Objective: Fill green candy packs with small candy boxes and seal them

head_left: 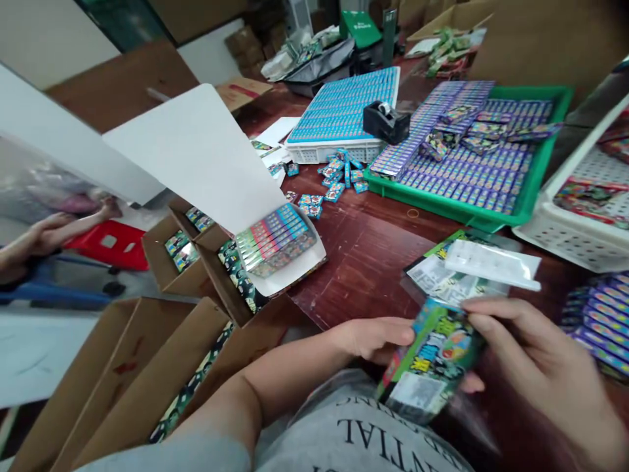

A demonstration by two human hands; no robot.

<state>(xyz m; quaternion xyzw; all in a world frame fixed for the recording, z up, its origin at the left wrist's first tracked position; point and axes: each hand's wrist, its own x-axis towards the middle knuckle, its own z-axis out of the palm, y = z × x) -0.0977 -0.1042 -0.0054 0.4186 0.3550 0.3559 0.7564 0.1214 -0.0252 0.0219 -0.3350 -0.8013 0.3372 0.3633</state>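
Close to my body I hold a colourful printed packet [430, 360], dark with green edging, yellow and green lettering and a pale label area. My left hand [376, 337] grips its left edge, thumb on the near face. At the upper right corner my right hand [525, 357] pinches the packet between thumb and fingers. Just beyond it, flat printed sleeves in clear plastic [432, 278] lie on the table with a white card strip [494, 262] on top.
A green tray [442, 206] holds rows of purple boxes; a white basket [331, 154] bears blue ones. A black tape dispenser [386, 122] stands between. Loose blue boxes [334, 174] lie mid-table. Open cartons [206, 288] are left, and another person's hands [54, 229] appear far left.
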